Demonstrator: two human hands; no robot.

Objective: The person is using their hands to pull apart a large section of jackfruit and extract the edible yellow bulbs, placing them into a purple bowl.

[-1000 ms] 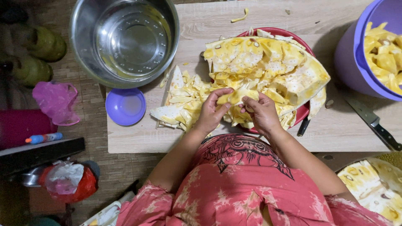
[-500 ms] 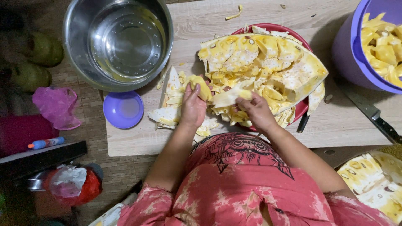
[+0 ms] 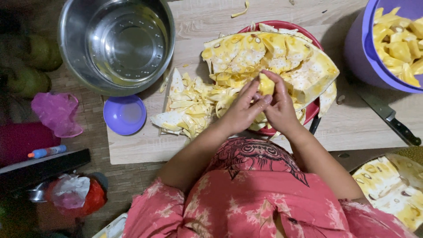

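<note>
Both hands pinch yellow fruit pod (image 3: 265, 83) together: left hand (image 3: 241, 112), right hand (image 3: 280, 110). Pod sits over cut jackfruit section (image 3: 273, 57) on red plate (image 3: 308, 115). Risk: sticky pod slips, drops onto scrap pile (image 3: 189, 105). Knife (image 3: 390, 118) lies near right elbow on tabletop (image 3: 207, 20); careless reach-back could contact blade.

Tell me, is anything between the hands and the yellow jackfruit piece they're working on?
No. The left hand and right hand already touch the yellow jackfruit pod directly, above the big jackfruit slab on the red plate.
</note>
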